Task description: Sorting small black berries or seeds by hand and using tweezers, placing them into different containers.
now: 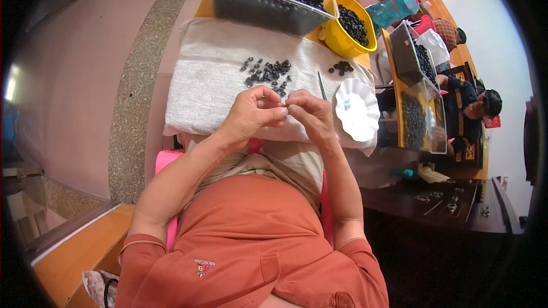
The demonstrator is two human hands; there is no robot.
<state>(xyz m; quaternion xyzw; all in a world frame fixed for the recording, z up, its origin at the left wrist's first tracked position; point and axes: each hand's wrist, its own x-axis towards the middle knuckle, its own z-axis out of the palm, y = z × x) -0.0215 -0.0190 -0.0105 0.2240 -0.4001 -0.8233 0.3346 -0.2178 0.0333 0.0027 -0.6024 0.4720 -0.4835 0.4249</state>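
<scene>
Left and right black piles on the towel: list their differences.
The left pile is larger than the right pile. The left pile spreads loosely; the right pile sits closer together. The right pile lies nearer the yellow tub than the left pile does. Both consist of small black pieces on the white towel.

Small parts (273,72) black; cloth (200,74) white; bucket (341,42) yellow; dish (363,121) white, blue motif (347,104); shirt (251,222) rust-orange; chair (167,162) pink.

Tabletop (204,9) under a white towel (197,80), parts and containers set out.
Landmark: scalloped white dish (361,121). Dark slender tool (322,85) just left; small black cluster (343,67) just beyond; larger black scatter (276,70) farther left; yellow basket (335,37) and clear bin (268,10) farther back.
</scene>
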